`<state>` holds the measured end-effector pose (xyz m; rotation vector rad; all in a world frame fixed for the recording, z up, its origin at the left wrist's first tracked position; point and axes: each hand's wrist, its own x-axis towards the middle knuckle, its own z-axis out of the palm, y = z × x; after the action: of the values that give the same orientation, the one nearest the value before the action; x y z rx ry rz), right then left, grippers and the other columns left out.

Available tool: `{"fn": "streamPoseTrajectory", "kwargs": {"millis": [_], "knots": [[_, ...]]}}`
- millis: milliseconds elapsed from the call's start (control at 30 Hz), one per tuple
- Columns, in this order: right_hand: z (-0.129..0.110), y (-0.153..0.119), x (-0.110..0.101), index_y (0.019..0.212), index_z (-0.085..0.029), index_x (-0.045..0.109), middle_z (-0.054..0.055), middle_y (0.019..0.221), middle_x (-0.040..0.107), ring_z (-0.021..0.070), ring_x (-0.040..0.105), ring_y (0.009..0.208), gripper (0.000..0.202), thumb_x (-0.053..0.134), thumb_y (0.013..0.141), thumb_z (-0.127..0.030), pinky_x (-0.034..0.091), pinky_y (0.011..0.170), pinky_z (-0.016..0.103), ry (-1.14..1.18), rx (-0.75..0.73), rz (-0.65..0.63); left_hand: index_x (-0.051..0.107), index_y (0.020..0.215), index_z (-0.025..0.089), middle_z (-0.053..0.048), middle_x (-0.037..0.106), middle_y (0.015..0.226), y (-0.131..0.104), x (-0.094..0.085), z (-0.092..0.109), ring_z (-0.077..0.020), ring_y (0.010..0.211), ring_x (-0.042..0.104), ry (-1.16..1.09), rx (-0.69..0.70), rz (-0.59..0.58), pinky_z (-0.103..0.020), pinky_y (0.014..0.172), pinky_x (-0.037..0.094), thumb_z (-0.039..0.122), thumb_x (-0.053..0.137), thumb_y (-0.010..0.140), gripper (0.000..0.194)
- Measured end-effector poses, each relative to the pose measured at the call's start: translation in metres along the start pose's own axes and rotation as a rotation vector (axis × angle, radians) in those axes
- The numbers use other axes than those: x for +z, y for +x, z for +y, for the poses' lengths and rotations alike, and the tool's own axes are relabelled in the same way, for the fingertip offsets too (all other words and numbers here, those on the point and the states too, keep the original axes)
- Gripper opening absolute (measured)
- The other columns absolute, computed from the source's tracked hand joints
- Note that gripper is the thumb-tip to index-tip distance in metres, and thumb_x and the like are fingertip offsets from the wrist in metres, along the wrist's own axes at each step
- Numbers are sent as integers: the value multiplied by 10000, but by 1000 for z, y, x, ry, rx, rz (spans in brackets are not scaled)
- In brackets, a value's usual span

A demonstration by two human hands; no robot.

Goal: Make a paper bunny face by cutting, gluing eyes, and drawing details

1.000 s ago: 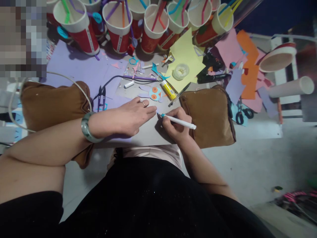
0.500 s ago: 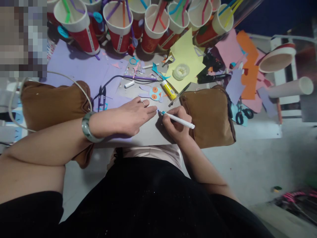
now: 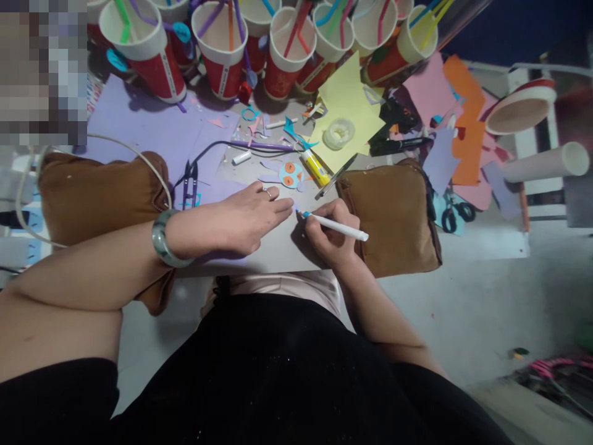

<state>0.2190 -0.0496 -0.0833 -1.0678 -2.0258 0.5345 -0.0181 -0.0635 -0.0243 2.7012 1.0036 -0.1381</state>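
My right hand (image 3: 332, 230) is closed around a white felt-tip pen (image 3: 340, 227) with a blue collar, its tip pointing left and down. The tip is close to the fingertips of my left hand (image 3: 252, 216), which lies flat on the grey tabletop (image 3: 278, 250) with its fingers stretched out. A tiny purple patch shows at those fingertips; I cannot make out what it is. Just beyond the hands lies a paper animal face (image 3: 290, 175), light blue with orange eyes and purple ears. A white pen cap (image 3: 241, 157) rests farther left.
Brown cushions (image 3: 391, 219) flank my hands. A yellow glue stick (image 3: 316, 168), a craft knife (image 3: 336, 176), a tape roll (image 3: 339, 134) and purple-handled snips (image 3: 189, 185) lie around. Several red-and-white cups (image 3: 221, 68) with straws line the back. Coloured paper and black-handled scissors (image 3: 458, 216) lie right.
The pen and my right hand have shifted very slightly right and down. My left hand has stayed in place.
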Motion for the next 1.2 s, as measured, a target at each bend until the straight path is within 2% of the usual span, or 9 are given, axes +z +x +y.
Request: {"fn": "streamPoseTrajectory", "kwargs": {"millis": [167, 333, 433, 600, 700, 833, 1000, 1200], "knots": [[0, -2, 0, 795, -259, 510, -46, 653, 599, 128, 528, 527, 189, 665, 902, -264, 452, 514, 279, 27, 9, -24, 648, 1262, 168, -144, 662, 1373, 0, 1, 0, -327, 1161, 601, -44, -14, 1, -459, 961, 433, 103, 592, 781, 488], [4, -2, 4, 810, -261, 556, -22, 649, 616, 154, 566, 551, 203, 673, 933, -372, 493, 511, 301, 24, 67, 104, 636, 1297, 176, -140, 660, 1406, 1, 0, -1, -318, 1159, 606, -32, -6, -19, -450, 955, 442, 116, 590, 794, 509], [8, -2, 6, 850, -252, 597, -14, 707, 639, 151, 593, 577, 167, 675, 951, -360, 520, 543, 306, 112, 107, 141, 622, 1335, 174, -146, 649, 1436, 1, -1, -2, -325, 1175, 601, -16, -1, -37, -453, 955, 449, 149, 605, 792, 544], [10, 0, 4, 906, -244, 612, -45, 677, 632, 116, 554, 497, 151, 680, 978, -358, 474, 481, 258, 323, 274, 85, 601, 1388, 161, -166, 631, 1473, 1, -2, -3, -340, 1210, 594, -25, -2, -49, -472, 983, 448, 158, 604, 784, 604], [7, 2, 1, 877, -237, 612, -47, 668, 661, 103, 535, 461, 165, 742, 913, -331, 452, 454, 245, 331, 336, 64, 590, 1412, 172, -160, 629, 1488, 0, -2, -3, -337, 1230, 595, -28, 4, -45, -469, 997, 447, 171, 605, 796, 615], [1, 1, -2, 841, -240, 618, -61, 611, 645, 119, 567, 478, 104, 715, 858, -273, 501, 508, 269, 236, 312, 63, 598, 1401, 169, -164, 622, 1507, -1, -3, -3, -338, 1241, 594, -24, 0, -53, -475, 1004, 451, 173, 599, 803, 598], [-6, 2, -3, 766, -249, 602, -51, 593, 662, 132, 586, 491, 105, 691, 817, -271, 504, 518, 273, 33, 206, 42, 609, 1384, 183, -150, 631, 1503, -2, -3, -2, -332, 1241, 596, -46, -8, -38, -468, 1009, 453, 148, 593, 792, 593], [-7, 2, -4, 769, -250, 601, -38, 644, 706, 125, 604, 508, 114, 677, 847, -283, 491, 512, 255, -24, 97, 21, 623, 1372, 196, -133, 623, 1518, -1, -3, -4, -331, 1251, 591, -60, -8, -43, -466, 1018, 445, 148, 610, 777, 597]]}}
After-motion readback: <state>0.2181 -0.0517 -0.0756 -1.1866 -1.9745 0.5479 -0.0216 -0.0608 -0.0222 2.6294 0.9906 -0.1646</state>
